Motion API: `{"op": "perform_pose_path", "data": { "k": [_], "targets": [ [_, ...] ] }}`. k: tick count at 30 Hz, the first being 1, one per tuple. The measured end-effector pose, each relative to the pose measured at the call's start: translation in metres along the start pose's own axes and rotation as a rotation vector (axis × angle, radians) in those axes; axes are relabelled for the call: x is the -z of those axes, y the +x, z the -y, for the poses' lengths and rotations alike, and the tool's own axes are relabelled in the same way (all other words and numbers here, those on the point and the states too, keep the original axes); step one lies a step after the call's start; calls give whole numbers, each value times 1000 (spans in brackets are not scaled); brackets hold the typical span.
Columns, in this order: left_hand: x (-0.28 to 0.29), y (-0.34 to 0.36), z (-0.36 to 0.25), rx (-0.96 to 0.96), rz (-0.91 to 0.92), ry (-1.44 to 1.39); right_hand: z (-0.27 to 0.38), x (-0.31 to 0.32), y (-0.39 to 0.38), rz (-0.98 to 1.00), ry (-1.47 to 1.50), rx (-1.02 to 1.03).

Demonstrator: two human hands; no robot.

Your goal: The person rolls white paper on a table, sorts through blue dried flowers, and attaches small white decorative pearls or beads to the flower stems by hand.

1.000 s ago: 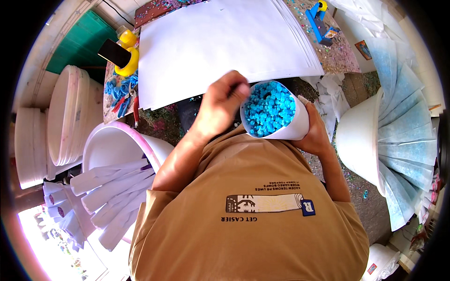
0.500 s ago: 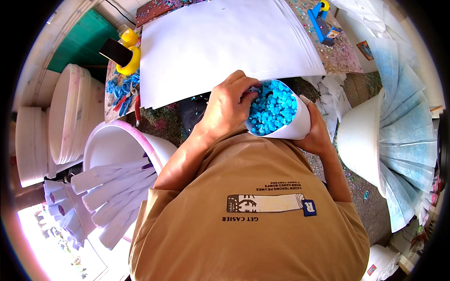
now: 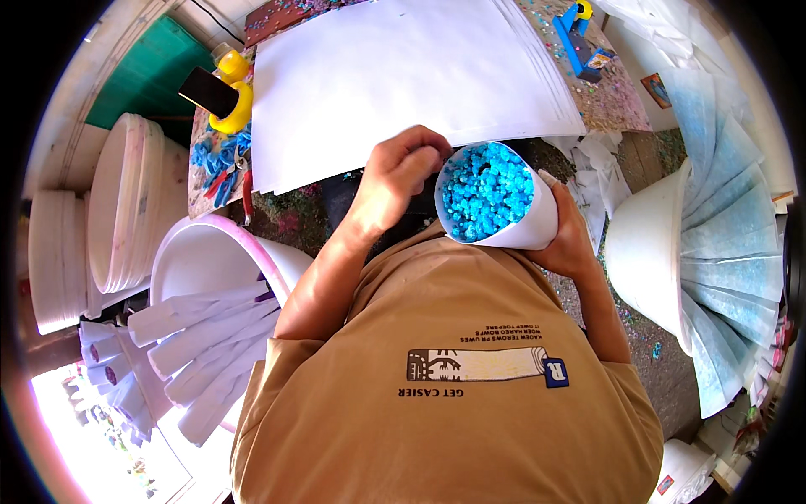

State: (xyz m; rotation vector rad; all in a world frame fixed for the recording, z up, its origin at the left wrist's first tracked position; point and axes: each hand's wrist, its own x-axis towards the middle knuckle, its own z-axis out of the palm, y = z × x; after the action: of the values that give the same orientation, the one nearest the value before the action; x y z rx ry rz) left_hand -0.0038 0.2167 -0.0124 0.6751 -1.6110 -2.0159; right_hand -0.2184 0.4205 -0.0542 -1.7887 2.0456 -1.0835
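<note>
My right hand [image 3: 564, 235] holds a white paper cone [image 3: 537, 217] from its right side; the cone is full of small bright blue clustered flowers [image 3: 485, 189]. At the cone's upper-left rim is my left hand [image 3: 405, 168], its fingers curled together, thumb against forefinger; whether something is between them is hidden. Just beyond both hands lies a stack of large white sheets [image 3: 395, 76] on a speckled worktable [image 3: 620, 101].
A blue tape dispenser [image 3: 575, 46] is at back right; a phone [image 3: 206, 92] on a yellow stand, blue scraps and red-handled tools [image 3: 221, 181] lie left. White tubs [image 3: 201, 252] with wrapped bundles and a container [image 3: 638, 252] of pale blue fanned sheets flank me. Stacked tubs [image 3: 117, 210] stand far left.
Half a second ago my left fingers reached over the cone's rim onto the blue flowers; now they have drawn back leftward, uncovering more of the rim. My right hand keeps its hold.
</note>
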Motion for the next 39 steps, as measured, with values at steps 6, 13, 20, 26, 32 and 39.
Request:
{"op": "perform_pose_path", "data": {
  "k": [6,13,20,26,32,39],
  "targets": [
    [-25,-3,-2,-344,-86,714,0,1,-1,-1,12,-11],
    [-2,4,20,-9,-106,-61,-4,-2,-3,7,-19,21],
    [13,-1,9,103,-55,-155,2,0,1,-5,16,18],
    [-9,-7,8,-289,-59,531,-2,-3,0,0,20,1],
    [-10,-3,10,-419,-73,620,2,-2,2,15,-9,10],
    [10,-2,14,-109,-31,109,0,-3,0,20,-16,17]
  ]
}}
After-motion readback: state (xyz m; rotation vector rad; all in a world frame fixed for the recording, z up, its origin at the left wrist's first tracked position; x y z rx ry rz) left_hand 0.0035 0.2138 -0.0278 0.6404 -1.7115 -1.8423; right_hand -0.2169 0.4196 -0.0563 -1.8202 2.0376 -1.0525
